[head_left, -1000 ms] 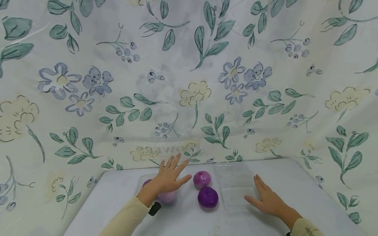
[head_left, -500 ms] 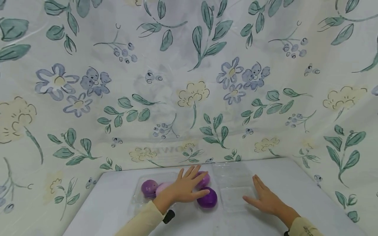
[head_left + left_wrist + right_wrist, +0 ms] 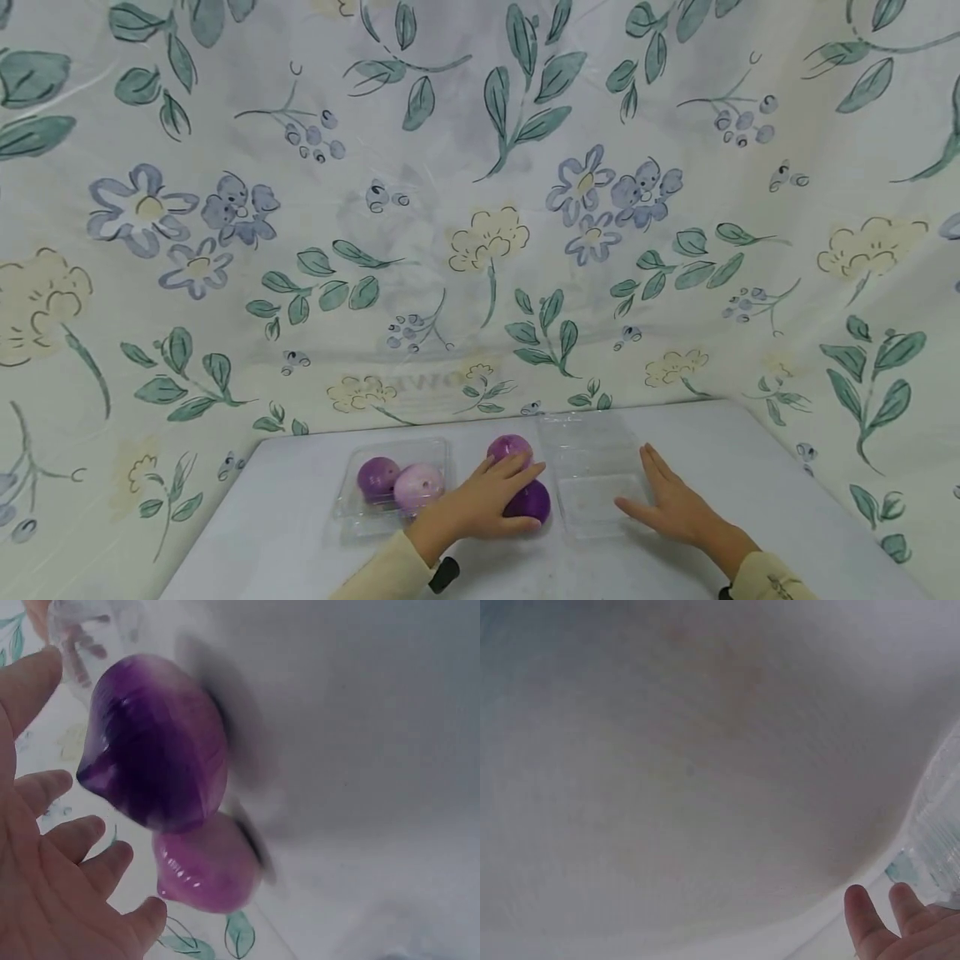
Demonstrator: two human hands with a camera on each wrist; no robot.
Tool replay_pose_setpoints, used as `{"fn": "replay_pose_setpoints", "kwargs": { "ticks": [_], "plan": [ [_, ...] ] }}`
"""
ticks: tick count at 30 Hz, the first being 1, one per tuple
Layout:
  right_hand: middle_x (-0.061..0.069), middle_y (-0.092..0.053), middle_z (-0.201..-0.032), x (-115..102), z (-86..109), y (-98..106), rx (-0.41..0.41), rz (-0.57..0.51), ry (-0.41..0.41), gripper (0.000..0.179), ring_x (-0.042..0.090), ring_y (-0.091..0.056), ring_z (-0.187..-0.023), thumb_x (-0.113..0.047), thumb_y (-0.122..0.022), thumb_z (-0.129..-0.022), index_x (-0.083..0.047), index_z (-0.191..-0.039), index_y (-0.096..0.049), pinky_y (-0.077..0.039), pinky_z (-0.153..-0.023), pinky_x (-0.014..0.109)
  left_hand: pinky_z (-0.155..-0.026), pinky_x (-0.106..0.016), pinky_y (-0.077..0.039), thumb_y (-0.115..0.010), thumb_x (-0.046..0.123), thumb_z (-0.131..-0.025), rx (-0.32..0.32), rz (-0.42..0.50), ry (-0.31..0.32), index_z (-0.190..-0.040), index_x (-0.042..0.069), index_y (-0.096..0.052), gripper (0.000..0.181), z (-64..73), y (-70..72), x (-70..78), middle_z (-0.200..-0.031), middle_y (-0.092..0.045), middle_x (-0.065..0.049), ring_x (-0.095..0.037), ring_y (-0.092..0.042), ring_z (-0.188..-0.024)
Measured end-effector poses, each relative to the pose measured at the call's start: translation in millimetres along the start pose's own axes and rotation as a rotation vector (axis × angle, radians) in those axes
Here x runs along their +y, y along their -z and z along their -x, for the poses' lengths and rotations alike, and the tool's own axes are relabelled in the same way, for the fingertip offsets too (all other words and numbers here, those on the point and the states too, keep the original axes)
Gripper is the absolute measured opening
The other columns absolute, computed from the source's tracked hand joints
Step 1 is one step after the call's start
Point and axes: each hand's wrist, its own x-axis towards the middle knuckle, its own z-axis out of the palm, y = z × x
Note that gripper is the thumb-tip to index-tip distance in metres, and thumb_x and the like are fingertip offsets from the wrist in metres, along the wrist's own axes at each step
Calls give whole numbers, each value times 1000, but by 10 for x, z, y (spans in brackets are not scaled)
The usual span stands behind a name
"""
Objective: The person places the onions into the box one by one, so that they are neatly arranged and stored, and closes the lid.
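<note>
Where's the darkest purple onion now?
Head view, low, slightly right of centre: the darkest purple onion, partly hidden by the left hand, below the magenta onion.

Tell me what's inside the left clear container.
A purple onion and a pale pink onion. The left hand hides the container's near right corner, so I can't see there.

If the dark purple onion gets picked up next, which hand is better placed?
Probably the left: the left hand is right at the dark purple onion, open and holding nothing. The right hand is farther off, with a clear plastic container between it and the onion.
</note>
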Motion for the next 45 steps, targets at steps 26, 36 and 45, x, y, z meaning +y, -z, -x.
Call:
{"fn": "replay_pose_setpoints", "kwargs": {
  "ticks": [26, 36, 45],
  "plan": [
    [28, -9, -163, 21, 13, 10, -13, -50, -9, 106, 46, -14, -149, -61, -59, -90, 9, -154, -12, -22, -117, 63, -103, -33, -49, -84, 35, -77, -64, 190, -47, -122, 19, -62, 53, -114, -2, -13, -124, -64, 4, -10, -58, -119],
    [28, -10, -163, 30, -10, 34, 1, -32, 13, 107, 45, -14, -150, -62, -59, -89, 9, -154, -13, -24, -117, 62, -88, -28, -55, -82, 37, -79, -42, 317, -56, -127, 22, -60, 54, -311, 487, 74, -125, -63, 3, -13, -59, -112],
    [27, -8, -163, 3, 1, 23, -12, -61, -18, 108, 45, -12, -150, -62, -61, -88, 8, -154, -12, -22, -117, 64, -89, -32, -55, -82, 38, -78, 34, 350, -26, -128, 22, -61, 57, -517, 470, 160, -127, -62, 4, -17, -57, -115]
  ]
}}
